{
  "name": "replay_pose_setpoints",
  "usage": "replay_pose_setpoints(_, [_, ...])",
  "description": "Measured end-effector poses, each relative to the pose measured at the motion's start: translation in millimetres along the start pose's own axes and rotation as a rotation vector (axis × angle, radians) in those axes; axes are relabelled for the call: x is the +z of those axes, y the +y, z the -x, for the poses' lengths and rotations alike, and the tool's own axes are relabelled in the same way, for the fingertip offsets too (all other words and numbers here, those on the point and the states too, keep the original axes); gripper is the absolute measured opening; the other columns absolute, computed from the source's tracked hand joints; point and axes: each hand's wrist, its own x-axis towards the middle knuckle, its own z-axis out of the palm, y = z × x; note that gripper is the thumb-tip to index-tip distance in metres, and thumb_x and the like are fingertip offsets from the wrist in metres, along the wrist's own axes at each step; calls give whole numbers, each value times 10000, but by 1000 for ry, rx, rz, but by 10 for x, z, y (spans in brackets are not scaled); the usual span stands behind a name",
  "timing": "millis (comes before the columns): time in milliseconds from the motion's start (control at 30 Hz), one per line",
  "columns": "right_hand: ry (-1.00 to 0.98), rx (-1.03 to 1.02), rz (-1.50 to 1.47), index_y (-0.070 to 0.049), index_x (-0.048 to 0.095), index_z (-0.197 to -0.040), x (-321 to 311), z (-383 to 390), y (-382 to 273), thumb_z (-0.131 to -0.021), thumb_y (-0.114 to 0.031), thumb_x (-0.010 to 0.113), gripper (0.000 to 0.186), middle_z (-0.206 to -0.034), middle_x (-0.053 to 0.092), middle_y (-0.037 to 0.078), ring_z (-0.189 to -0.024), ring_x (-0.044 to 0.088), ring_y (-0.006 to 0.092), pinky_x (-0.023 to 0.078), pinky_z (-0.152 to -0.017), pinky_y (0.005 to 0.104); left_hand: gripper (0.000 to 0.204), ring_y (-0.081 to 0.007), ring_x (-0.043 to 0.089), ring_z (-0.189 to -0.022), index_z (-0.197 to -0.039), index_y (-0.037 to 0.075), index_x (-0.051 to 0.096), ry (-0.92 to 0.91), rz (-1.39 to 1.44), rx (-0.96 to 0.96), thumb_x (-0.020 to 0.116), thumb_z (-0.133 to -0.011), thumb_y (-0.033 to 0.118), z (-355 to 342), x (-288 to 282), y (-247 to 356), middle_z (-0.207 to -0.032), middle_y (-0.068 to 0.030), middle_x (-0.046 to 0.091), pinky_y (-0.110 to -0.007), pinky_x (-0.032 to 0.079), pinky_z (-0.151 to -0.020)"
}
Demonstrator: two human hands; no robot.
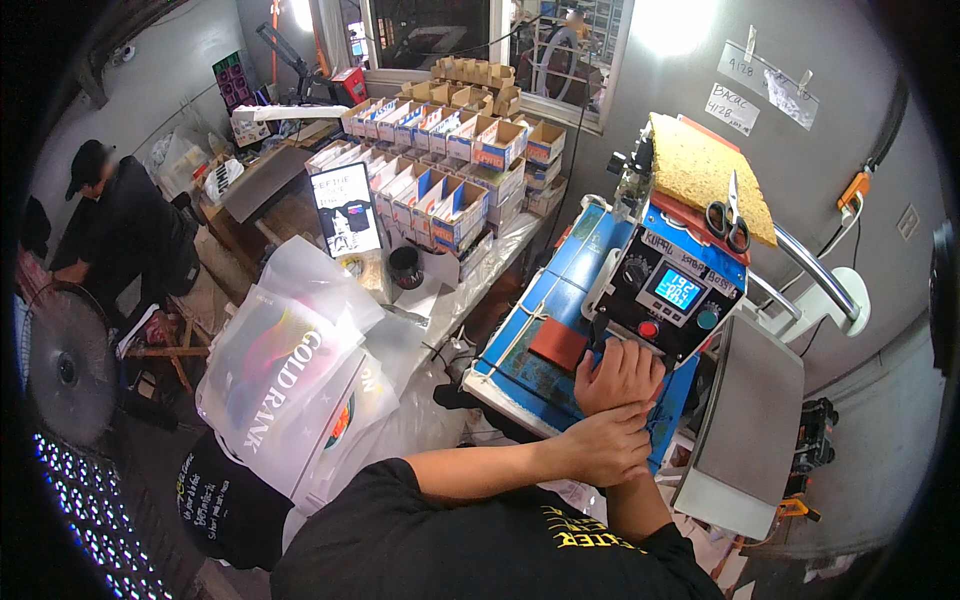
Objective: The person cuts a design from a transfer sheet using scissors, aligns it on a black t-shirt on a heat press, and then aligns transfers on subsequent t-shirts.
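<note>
My right hand (pixel 620 376) is closed at the front of a heat press, just under its control box (pixel 672 285). Its fingers look wrapped round the press handle (pixel 598 332), which is mostly hidden by the hand. Across my body reaches my left hand (pixel 604 445), closed round my right wrist. The control box has a lit blue display, a red button and knobs. Beneath it lies the blue press base (pixel 512 372) with cord strung along it. A reddish-brown block (pixel 560 345) sits on the base, left of my right hand.
Scissors (pixel 731 212) lie on a yellow pad atop the press. A grey platen (pixel 742 430) stands to the right. Printed film sheets (pixel 290 370), a tablet (pixel 344 210), a dark mug (pixel 406 267) and boxes (pixel 460 210) are left. A person (pixel 135 230) and a fan (pixel 68 366) are far left.
</note>
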Motion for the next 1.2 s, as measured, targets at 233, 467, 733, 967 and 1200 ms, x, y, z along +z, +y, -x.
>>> replay_pose_setpoints(233, [5,9,10,-69,577,-987,-4,0,-13,-767,-217,730,306,-866,537,96,-828,550,292,423,-773,450,299,-280,619,-1018,-879,44,651,17,2,13,646,-856,343,8,-8,-3,-904,-99,637,-480,279,-1180])
replay_pose_setpoints(467, [-3,8,25,-63,581,-988,-7,-11,-1,-774,-219,727,303,-863,542,101,-829,555,293,430,-786,454,296,-304,608,-1062,-874,42,644,19,53,-5,649,-853,337,11,-12,-11,-925,-110,631,-474,275,-1182])
replay_pose_setpoints(733, [-4,8,12,-58,581,-991,11,10,-13,-788,-228,721,300,-863,546,102,-831,556,295,431,-790,454,292,-296,606,-1069,-883,49,646,27,27,-8,640,-863,341,34,48,-9,-924,-103,633,-469,274,-1184])
replay_pose_setpoints(967, [1,3,33,-70,586,-992,4,6,-16,-788,-239,718,297,-865,549,93,-839,563,290,426,-768,447,287,-276,614,-1057,-878,53,647,30,-7,3,635,-862,339,31,55,-6,-935,-98,639,-462,283,-1181])
replay_pose_setpoints(1200, [-33,49,-87,-114,596,-918,-10,-31,-5,-788,-266,677,215,-843,540,66,-830,556,257,399,-716,434,201,-291,642,-840,-836,67,646,320,347,-31,719,-651,91,-209,-490,-176,-895,-98,630,-403,531,-761])
